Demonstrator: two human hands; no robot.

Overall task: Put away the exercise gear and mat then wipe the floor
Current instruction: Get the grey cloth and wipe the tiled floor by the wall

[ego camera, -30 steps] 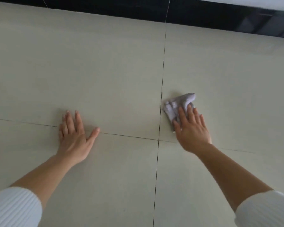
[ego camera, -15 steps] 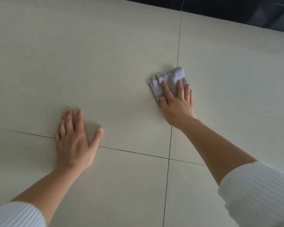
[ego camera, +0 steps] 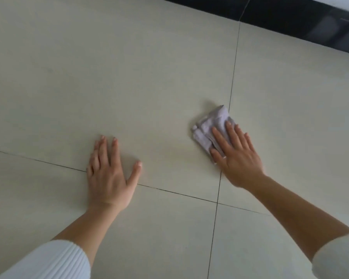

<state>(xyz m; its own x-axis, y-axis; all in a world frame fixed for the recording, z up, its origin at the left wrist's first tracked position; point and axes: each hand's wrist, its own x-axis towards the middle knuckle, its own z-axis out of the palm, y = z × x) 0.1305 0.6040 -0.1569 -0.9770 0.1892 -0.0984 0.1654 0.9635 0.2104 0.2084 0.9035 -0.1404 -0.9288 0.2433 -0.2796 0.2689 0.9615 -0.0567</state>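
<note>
Wiping of the tiled floor (ego camera: pixel 141 63) is the step in hand. No exercise gear or mat shows in view, so the putting-away appears to be done. Right hand (ego camera: pixel 239 158) lies flat, fingers straight and close together, pressing a crumpled pale lilac cloth (ego camera: pixel 211 125) onto the tile. Left hand (ego camera: pixel 109 176) is spread open, palm down on bare floor, holding nothing, and apparently serves as a brace.

Recommendation: pressure should come through the whole palm, not the fingertips alone. A good part of the cloth sticks out beyond the fingers and could bunch or slip free on a push stroke. Strokes should overlap and cross the dark grout line (ego camera: pixel 233 77), where dirt tends to lodge. Refolding the cloth into a flatter pad would give wider contact. The bracing hand ought to rest outside the wiped patch.

Position: the cloth sits under and just ahead of the right fingers, its far edge reaching the grout line that runs away from that hand. It lies well apart from the left hand, off to that hand's thumb side and somewhat further forward.
</note>
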